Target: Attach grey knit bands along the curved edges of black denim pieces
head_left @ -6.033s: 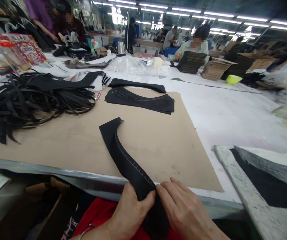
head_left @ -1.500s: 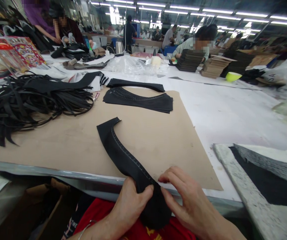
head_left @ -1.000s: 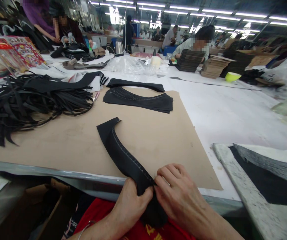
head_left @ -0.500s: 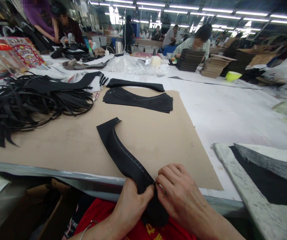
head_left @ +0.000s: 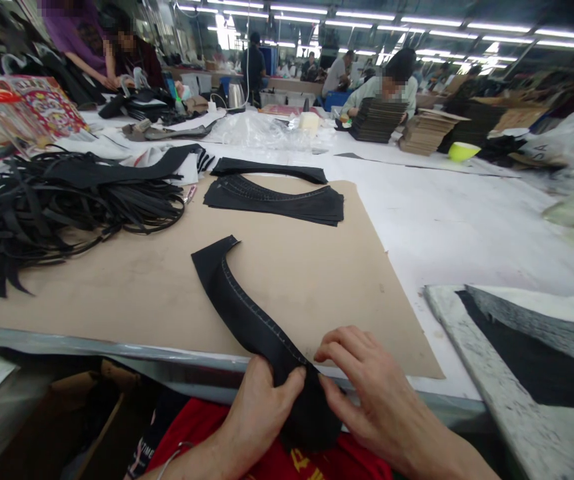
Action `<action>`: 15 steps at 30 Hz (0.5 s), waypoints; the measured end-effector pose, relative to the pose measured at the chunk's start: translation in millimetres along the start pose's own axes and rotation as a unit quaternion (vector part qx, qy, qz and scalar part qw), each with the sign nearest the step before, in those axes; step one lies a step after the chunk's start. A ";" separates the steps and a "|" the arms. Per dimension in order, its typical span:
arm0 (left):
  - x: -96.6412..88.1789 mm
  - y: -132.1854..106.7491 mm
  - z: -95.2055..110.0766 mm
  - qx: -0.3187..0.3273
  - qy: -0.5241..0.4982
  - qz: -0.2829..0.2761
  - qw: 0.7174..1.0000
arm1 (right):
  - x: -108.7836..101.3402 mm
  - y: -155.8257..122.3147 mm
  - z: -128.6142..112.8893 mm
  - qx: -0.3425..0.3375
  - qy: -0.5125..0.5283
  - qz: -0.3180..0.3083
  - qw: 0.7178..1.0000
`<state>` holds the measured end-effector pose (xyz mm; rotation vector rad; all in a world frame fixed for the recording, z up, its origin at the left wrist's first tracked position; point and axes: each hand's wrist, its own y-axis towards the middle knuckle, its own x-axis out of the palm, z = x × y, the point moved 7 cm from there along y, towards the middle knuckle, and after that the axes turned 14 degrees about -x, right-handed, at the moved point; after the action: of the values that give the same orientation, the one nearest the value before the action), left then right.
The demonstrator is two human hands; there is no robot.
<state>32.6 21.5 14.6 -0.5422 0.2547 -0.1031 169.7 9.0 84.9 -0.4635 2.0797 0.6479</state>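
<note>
A curved black fabric piece (head_left: 237,303) with a stitched seam runs from the brown paperboard (head_left: 131,287) down over the table's near edge into my lap. My left hand (head_left: 259,407) pinches its lower end, thumb on top of the cloth. To the right, my right hand (head_left: 367,387) rests on the same end with fingers spread and slightly bent, fingertips touching the fabric's edge. The lowest part of the piece is hidden between my hands.
A stack of similar black pieces (head_left: 277,199) lies at the paperboard's far side. A tangle of black strips (head_left: 57,203) fills the left. A white slab with black fabric (head_left: 521,340) sits at right. Other people work at far tables, near cardboard stacks (head_left: 429,130) and a yellow bowl (head_left: 459,151).
My right hand, which was pinching the fabric's edge against my left thumb half a second ago, has opened its fingers and slid slightly right. The left hand keeps its grip.
</note>
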 end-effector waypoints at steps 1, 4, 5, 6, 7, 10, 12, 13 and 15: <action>0.1 0.2 -0.1 0.003 0.009 0.001 1.000 | 1.8 0.2 -1.4 -0.003 -0.012 -0.005 1.000; 1.5 1.3 -2.3 0.006 0.037 0.001 0.999 | 7.4 2.4 -5.2 -0.011 -0.052 -0.015 0.998; 1.9 1.7 -3.5 0.004 0.044 0.002 0.999 | 9.0 3.3 -6.1 -0.014 -0.069 -0.018 0.997; 2.3 1.9 -4.5 0.004 0.050 0.002 0.999 | 10.5 4.3 -6.9 -0.018 -0.086 -0.021 0.996; 2.5 1.8 -4.9 0.006 0.054 0.003 0.999 | 12.1 5.2 -7.5 -0.022 -0.102 -0.025 0.994; 2.6 0.0 -3.7 0.021 0.066 0.003 0.998 | 15.7 7.3 -9.5 -0.041 -0.141 -0.035 0.989; 3.4 -1.4 -1.8 0.031 0.073 -0.002 0.997 | 17.4 8.3 -10.6 -0.051 -0.161 -0.040 0.985; 4.0 -2.0 -0.6 0.037 0.074 -0.007 0.997 | 18.2 8.7 -11.0 -0.054 -0.170 -0.043 0.983; 4.8 -2.7 1.4 0.044 0.070 -0.013 0.996 | 19.6 9.4 -11.5 -0.058 -0.186 -0.048 0.980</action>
<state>37.5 19.1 16.1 -0.4513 0.3784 -0.1773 146.6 7.9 76.5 -0.4650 1.6630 0.7405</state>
